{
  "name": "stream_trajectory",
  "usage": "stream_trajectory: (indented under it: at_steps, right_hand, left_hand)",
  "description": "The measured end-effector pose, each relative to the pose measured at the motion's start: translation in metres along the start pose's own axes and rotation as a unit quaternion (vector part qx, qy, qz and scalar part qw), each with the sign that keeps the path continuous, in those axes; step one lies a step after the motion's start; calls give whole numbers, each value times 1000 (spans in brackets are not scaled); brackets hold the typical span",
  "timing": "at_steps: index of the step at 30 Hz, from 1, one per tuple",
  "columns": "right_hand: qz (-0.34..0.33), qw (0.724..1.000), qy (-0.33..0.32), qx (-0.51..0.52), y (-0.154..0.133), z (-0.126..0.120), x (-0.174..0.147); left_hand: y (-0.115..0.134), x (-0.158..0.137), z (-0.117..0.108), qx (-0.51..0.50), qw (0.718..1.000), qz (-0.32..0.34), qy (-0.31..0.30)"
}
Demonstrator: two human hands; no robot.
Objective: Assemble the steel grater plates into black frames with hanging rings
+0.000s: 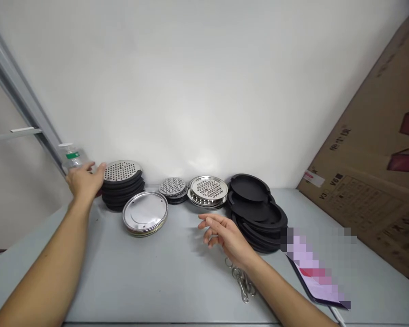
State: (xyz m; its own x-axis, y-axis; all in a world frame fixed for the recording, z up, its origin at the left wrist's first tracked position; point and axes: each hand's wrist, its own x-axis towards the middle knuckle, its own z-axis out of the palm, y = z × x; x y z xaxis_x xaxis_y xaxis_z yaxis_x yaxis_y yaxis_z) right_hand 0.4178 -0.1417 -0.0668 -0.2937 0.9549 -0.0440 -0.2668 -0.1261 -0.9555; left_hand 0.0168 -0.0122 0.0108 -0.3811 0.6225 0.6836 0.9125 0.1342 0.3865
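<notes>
My left hand (85, 181) is at the left side of a stack of black-rimmed discs topped by a perforated metal grater plate (122, 171). Its thumb lies by the plate's edge, apart from the index finger; the other fingers are partly hidden, and contact is unclear. Just behind it stands a clear bottle (72, 156) with a green label. Above the table hovers my right hand (226, 236), empty, with loosely bent, spread fingers. Metal clips and rings (241, 284) lie beneath its wrist. Black round trays (259, 213) are piled beyond it.
Shiny metal lids (145, 211) are stacked at centre left. Small grater discs (172, 186) and larger grater discs in metal rims (207, 188) sit along the wall. A phone (315, 272) with a cable lies at right, before a big cardboard box (371, 150).
</notes>
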Motion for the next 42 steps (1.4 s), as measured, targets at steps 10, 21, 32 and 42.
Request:
stream_trajectory:
  at_steps: [10, 21, 32, 42]
  right_hand:
    - [43, 995, 26, -82, 9, -5, 7]
    - [-176, 809, -23, -560, 21, 0, -4]
    - [-84, 764, -130, -626, 12, -6, -12]
    - [-8, 765, -208, -609, 10, -12, -10]
  left_hand:
    - [140, -153, -17, -134, 885, 265, -358]
    - [112, -217, -4, -147, 792, 386, -449]
    - [109, -199, -13, -205, 761, 345, -510]
    - [111, -194, -5, -184, 868, 320, -331]
